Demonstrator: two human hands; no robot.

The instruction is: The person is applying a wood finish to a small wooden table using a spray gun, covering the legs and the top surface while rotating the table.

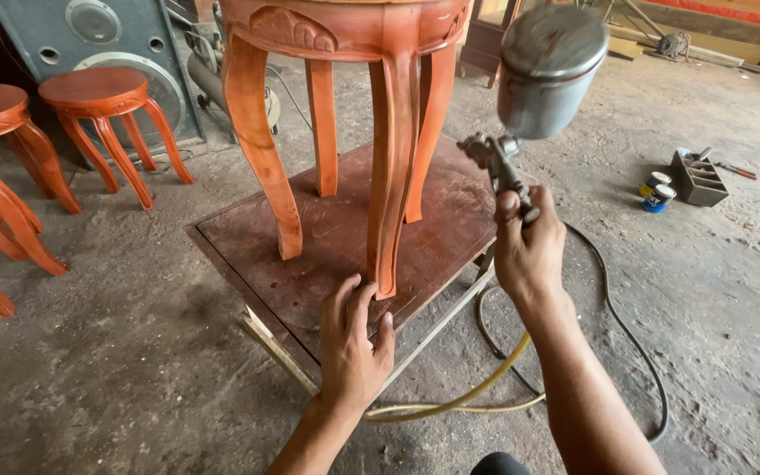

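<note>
**Spray gun raised beside an orange stool on a low platform**

The right hand (529, 246) is closed around the handle of a spray gun (534, 97), fingers wrapped tight with the thumb up along the back. The gun stands nearly upright — its long axis runs from the handle up to the grey metal cup on top, tilted slightly to the right, while the nozzle end juts out to the left, toward the stool. A yellow hose (477, 391) and a black hose (631, 339) trail away below the wrist and loop over the floor on the near right.

The left hand (355, 343) lies flat and open, palm down, on the near edge of the brown platform (327, 237), gripping nothing; its fingertips are just beside the foot of the nearest leg of the orange stool (345, 132). The stool stands upright on the platform, its curved legs running top to bottom, only the lower rim of the seat in view at the far edge.

Further left, other orange stools (107, 114) stand on the concrete floor (116, 369) in front of a grey speaker cabinet (90, 44). On the far right sit a small grey tray (698, 180) and two small tins (657, 192).
</note>
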